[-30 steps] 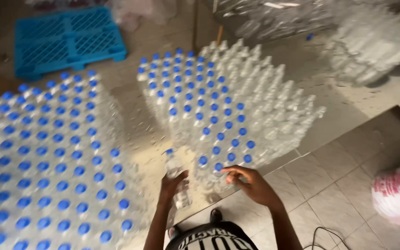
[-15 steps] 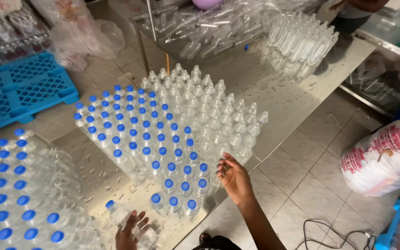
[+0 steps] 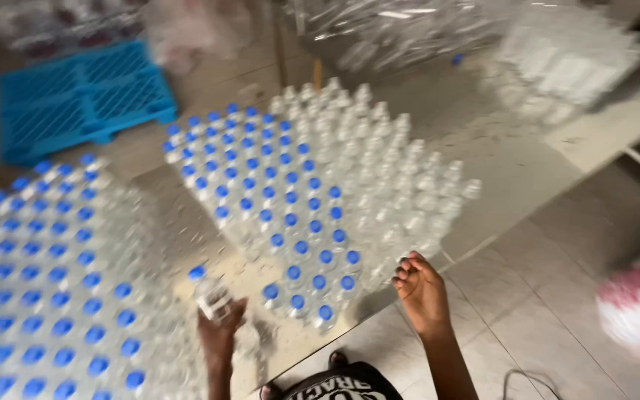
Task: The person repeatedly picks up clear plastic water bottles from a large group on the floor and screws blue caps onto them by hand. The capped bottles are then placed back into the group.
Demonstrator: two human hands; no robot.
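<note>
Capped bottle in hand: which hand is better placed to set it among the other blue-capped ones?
Left, probably. The left hand already grips the bottle, between the two blue-capped groups. The right hand is empty at the table edge.

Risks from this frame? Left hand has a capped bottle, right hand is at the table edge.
1. The left hand holds the capped bottle close beside the big block of capped bottles; a bump might topple its neighbours.
2. The right hand is near uncapped bottles at the table's edge; a knock may send some off.
</note>
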